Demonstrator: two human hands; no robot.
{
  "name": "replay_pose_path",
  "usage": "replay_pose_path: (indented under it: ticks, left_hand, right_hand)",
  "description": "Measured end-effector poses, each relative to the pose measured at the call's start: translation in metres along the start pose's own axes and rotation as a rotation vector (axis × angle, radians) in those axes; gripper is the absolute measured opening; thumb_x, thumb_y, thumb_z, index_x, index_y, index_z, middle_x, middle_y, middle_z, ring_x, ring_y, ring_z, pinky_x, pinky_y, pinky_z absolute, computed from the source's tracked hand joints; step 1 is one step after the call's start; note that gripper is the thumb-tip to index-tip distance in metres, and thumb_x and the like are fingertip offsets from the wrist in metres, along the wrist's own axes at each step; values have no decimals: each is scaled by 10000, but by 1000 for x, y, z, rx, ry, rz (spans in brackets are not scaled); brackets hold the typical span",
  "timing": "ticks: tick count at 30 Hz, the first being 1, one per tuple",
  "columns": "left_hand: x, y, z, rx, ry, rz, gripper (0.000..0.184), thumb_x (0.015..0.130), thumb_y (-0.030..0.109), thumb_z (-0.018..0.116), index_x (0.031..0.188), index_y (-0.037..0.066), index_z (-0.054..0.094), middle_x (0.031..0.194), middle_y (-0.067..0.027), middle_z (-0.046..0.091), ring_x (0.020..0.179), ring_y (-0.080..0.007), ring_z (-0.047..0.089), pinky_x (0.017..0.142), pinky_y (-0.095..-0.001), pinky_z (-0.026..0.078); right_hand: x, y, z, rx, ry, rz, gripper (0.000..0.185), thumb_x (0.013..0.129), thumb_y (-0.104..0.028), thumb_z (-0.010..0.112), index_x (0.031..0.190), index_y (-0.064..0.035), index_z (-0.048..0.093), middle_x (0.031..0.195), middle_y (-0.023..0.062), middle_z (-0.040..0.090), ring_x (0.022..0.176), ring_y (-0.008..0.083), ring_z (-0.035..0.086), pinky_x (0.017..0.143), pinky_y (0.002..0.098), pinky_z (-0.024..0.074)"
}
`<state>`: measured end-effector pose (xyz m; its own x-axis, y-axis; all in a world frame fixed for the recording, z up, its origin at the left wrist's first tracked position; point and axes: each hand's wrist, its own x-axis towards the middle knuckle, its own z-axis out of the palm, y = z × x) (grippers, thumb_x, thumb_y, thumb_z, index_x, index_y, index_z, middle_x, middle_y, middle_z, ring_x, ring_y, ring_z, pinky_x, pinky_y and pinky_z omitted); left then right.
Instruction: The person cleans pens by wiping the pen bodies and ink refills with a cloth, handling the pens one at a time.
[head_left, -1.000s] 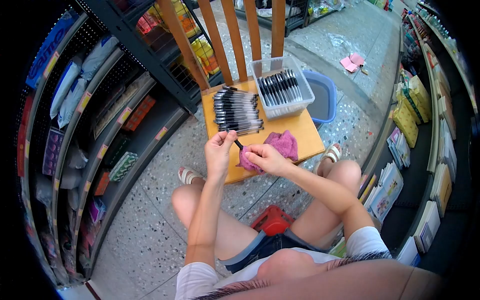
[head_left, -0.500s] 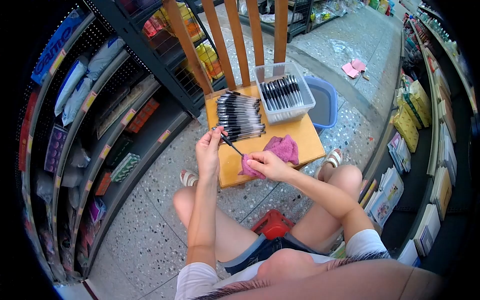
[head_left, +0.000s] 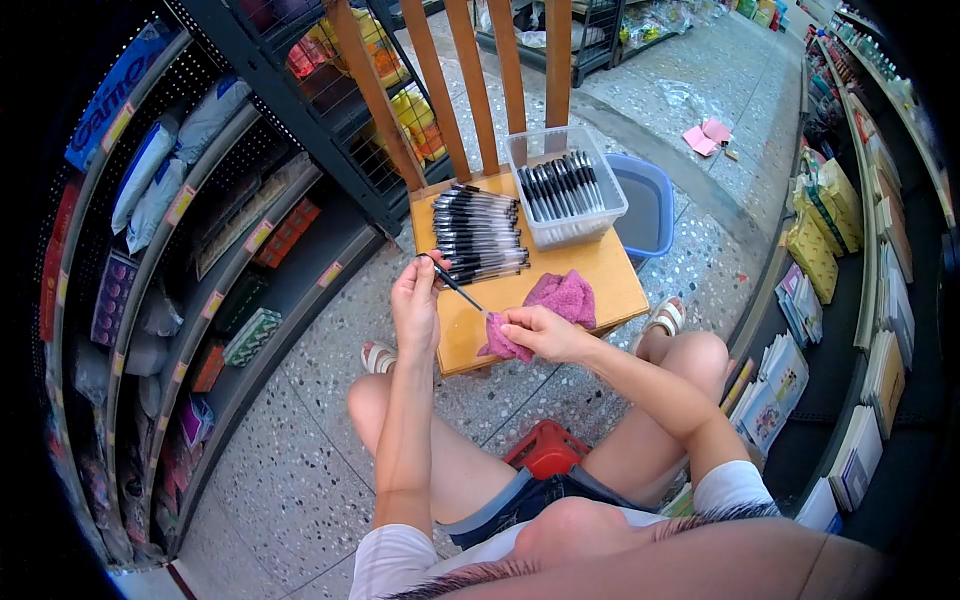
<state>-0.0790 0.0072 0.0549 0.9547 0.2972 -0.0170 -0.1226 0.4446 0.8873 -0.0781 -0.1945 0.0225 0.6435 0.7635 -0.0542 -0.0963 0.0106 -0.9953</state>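
A speckled floor (head_left: 300,430) with tile seams runs through a shop aisle. Taking the seat's middle as the dial's centre and the chair back as twelve, a curved-looking shelf unit (head_left: 300,285) of packets and boxes spans eight to ten o'clock, and another shelf (head_left: 800,430) with books and yellow bags stands from two to four. A dark wire rack (head_left: 300,110) of bright packs rises towards ten and eleven.

The chair (head_left: 612,272) is wooden, its yellow seat serving as the surface, with brown slats (head_left: 468,90) at twelve. A blue tub (head_left: 664,188) sits on the floor at two, partly behind the seat. On the seat, a clear box (head_left: 580,234) at one o'clock holds upright dark pens, and at ten a row (head_left: 482,238) of pens lies side by side, just beside the box.

A purple cloth (head_left: 562,298) is bunched from four to six. At six, the right hand (head_left: 542,332) is closed on a fold of it. Between eight and nine, the left hand (head_left: 416,300) pinches the upper end of a black pen (head_left: 462,291), which slants towards four o'clock, its lower end in the fold.
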Motion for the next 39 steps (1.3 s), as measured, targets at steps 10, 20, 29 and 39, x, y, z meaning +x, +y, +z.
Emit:
replay_pose_path:
  ticks: [10,20,29,39]
  left_hand:
    - [-1,-1,-2,60,105,28,190,884,180,604,943,1,623,821,-21,626,723,-58,528,677,-185,421]
    - [5,-8,-11,93,146,1,185,839,208,670,758,53,610,725,1,607,610,-37,495,587,-170,397]
    - [7,-9,-9,12,173,-222,217,827,266,678,837,68,588,726,-31,626,677,-108,617,601,-217,496]
    - [15,-20,-7,-31,53,-283,196,872,220,616,970,51,619,834,-36,640,788,-139,636,698,-247,519]
  right_hand:
    - [-5,-21,-4,-388,162,-67,192,885,-171,514,836,10,555,623,146,539,555,226,539,540,355,414]
    - [-4,-15,-7,-644,248,-228,172,848,-171,548,857,-1,573,708,199,569,671,381,565,580,442,422]
    - [-9,-17,-10,-977,182,-431,165,809,-164,611,890,-23,583,809,108,609,777,272,575,731,366,418]
    - [-11,-24,-14,-1052,113,-568,107,772,-102,611,842,-23,592,791,80,602,799,218,584,736,328,414]
